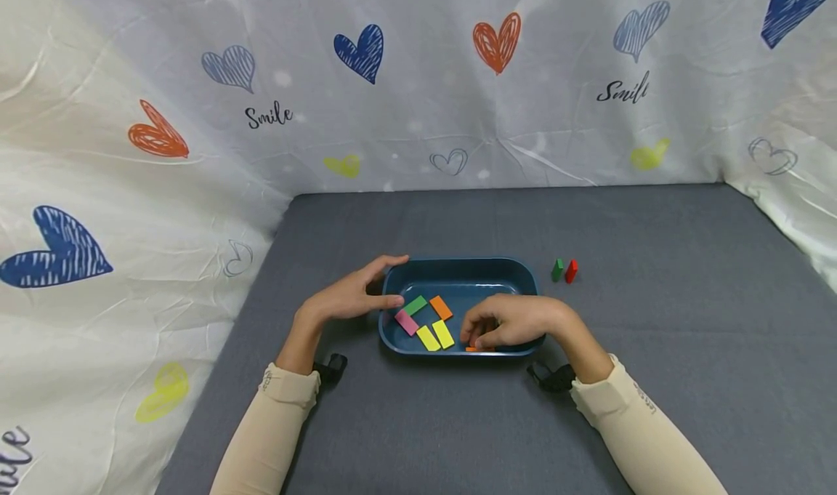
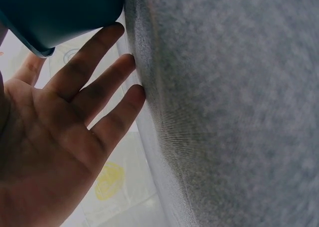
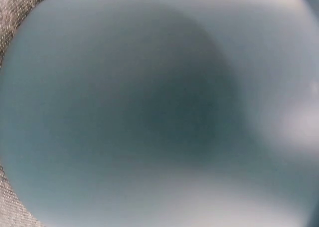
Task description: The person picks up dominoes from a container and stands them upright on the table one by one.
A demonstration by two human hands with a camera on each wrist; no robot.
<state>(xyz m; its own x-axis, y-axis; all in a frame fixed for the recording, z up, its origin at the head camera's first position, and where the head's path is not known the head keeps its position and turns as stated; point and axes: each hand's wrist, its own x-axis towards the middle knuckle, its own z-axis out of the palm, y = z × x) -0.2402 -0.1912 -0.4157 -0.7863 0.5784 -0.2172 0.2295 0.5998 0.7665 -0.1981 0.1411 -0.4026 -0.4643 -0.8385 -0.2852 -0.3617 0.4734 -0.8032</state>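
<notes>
A dark blue tray (image 1: 458, 268) sits on the grey cloth, with several flat coloured blocks lying in its left half. My left hand (image 1: 356, 291) is at the tray's left end, fingers spread, thumb over the rim near the green block (image 1: 415, 305). In the left wrist view the straight fingers of that hand (image 2: 75, 97) touch the tray's outside (image 2: 65, 12). Inside the tray's right half, my right hand (image 1: 516, 317) has its fingers curled down, pinching an orange block (image 1: 480, 349) by the near wall. Blurred tray surface (image 3: 149, 112) fills the right wrist view.
Beyond the tray's right end, a green block (image 1: 557, 270) and a red block (image 1: 572, 271) stand upright on the cloth. Inside the tray lie a pink block (image 1: 407, 323), another orange block (image 1: 441, 308) and two yellow blocks (image 1: 443, 333). A printed white curtain (image 1: 418, 117) hangs behind.
</notes>
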